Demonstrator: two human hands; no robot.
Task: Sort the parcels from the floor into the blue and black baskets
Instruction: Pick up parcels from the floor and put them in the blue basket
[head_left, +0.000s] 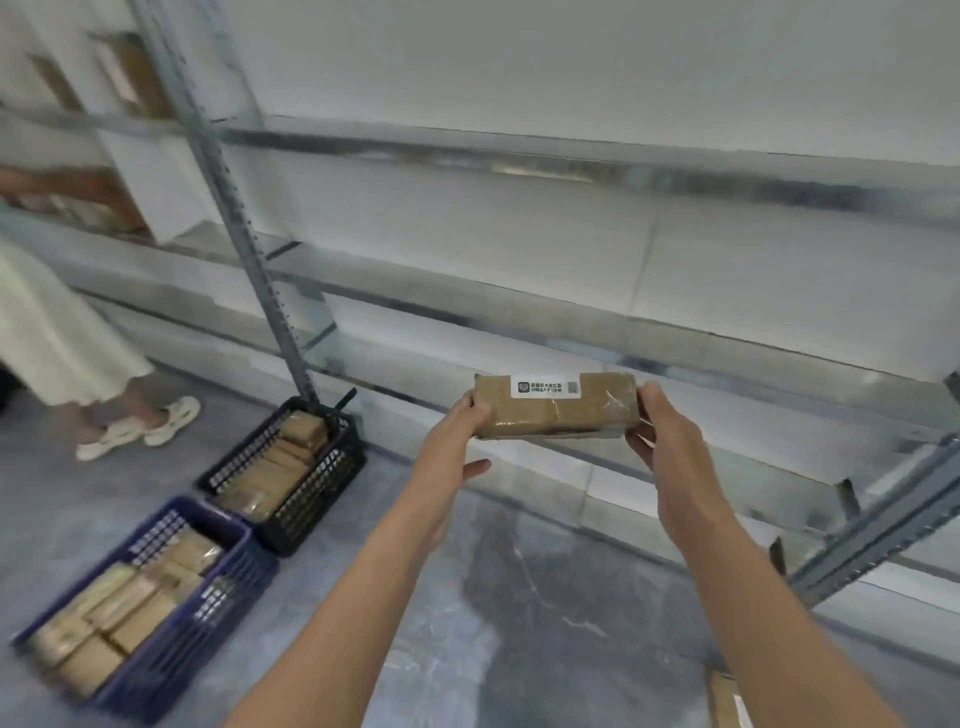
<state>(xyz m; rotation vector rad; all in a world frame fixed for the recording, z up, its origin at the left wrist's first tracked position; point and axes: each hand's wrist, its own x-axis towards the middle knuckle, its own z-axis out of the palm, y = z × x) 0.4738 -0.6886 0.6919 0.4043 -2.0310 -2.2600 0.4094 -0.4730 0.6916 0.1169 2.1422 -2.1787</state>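
Observation:
A brown taped parcel (556, 410) with a white label is held up in front of the metal shelving, level and lengthwise. My left hand (457, 436) grips its left end and my right hand (670, 447) grips its right end. On the floor to the left stands the black basket (332, 483) with several brown parcels inside. The blue basket (208, 623) sits nearer, at the lower left, and also holds several brown parcels.
Grey metal shelving (571, 322) runs along the wall behind the parcel, with an upright post (249, 249) by the black basket. Another person in a light skirt and white shoes (135, 426) stands at the left. A cardboard piece (727, 701) lies at the bottom right.

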